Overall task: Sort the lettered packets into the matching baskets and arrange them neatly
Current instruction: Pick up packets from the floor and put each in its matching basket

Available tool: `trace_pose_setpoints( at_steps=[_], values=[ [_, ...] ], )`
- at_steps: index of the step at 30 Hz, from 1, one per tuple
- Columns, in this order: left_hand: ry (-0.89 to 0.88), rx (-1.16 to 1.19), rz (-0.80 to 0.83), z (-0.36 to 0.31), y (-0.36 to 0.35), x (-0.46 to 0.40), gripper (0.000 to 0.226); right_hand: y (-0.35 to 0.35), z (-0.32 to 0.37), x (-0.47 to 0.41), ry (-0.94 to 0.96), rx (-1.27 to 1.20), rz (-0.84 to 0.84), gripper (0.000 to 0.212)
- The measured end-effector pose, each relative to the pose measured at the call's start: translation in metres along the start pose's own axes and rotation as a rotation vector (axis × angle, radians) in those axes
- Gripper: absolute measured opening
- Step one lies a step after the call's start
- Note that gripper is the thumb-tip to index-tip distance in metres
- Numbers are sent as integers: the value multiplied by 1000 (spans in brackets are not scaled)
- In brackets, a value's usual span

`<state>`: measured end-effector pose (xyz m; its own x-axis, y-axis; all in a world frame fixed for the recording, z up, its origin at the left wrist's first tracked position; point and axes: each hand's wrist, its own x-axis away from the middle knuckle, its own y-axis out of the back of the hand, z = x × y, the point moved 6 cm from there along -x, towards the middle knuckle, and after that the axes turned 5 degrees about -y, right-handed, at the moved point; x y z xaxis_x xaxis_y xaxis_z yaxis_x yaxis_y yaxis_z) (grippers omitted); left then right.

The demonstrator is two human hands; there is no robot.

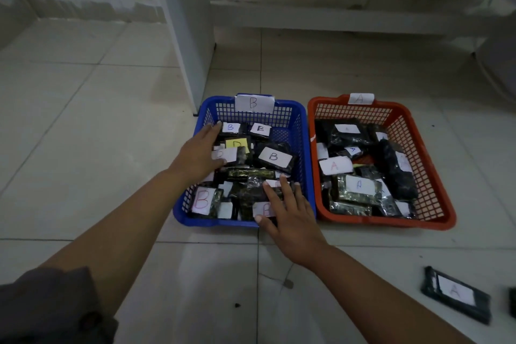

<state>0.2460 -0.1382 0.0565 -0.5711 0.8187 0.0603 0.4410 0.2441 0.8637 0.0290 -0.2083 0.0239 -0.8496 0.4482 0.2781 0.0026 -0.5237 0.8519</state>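
head view looks down on a tiled floor (111, 126) where two plastic mesh baskets sit side by side, nearly touching. the blue basket (296, 120) carries a white paper tag (254, 103) on its far rim, handwritten "b"; the red basket (418, 148) beside it has a smaller tag (360, 98) on its far rim reading "a".

the blue basket is filled with dark shiny packets lying at mixed angles, each with a paper label: one large white label (275, 156) reads "b" in dark ink, two small ones near the far wall read "b", a near-left packet (203, 201) bears a big red "b", and a yellow label (237, 144) has a letter too faint to read. the left hand (199, 153) lies flat on the packets at the basket's left side, fingers straight and released, gripping nothing. the right hand (287, 212) rests over the near rim, fingers spread and relaxed on a packet whose label is partly covered.

the red basket holds similar packets with labels reading "a" in red and blue ink, among them a foil packet (358, 186) marked "a" in blue.

a loose packet (456, 294) labelled "a" lies on the floor toward the near-right corner of the view, well apart from the baskets, with another dark item (512, 301) cut off at the right edge.
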Motion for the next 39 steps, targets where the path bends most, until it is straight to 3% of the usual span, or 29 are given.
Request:
trace_pose_setpoints(
  at_steps=[6,13,19,25,30,36,39],
  values=[
    [-269,72,-151,-95,-3,17,45,63,-17,27,11,-214,-105,62],
    [-553,96,30,-225,-84,47,27,137,-130,123,-120,-87,-151,25],
    [-725,68,252,-317,-165,83,33,132,-263,227,-404,-68,-124,16],
    [-777,13,368,-381,-241,98,30,131,-339,271,-453,-118,-202,18],
    [-729,-119,444,-401,-293,87,46,120,-394,294,-568,-189,-285,23],
    [-648,-185,491,-397,-326,66,84,113,-426,304,-540,-163,-389,41],
    [-650,-217,500,-389,-334,66,84,110,-435,303,-531,-151,-430,51]
  ],
)
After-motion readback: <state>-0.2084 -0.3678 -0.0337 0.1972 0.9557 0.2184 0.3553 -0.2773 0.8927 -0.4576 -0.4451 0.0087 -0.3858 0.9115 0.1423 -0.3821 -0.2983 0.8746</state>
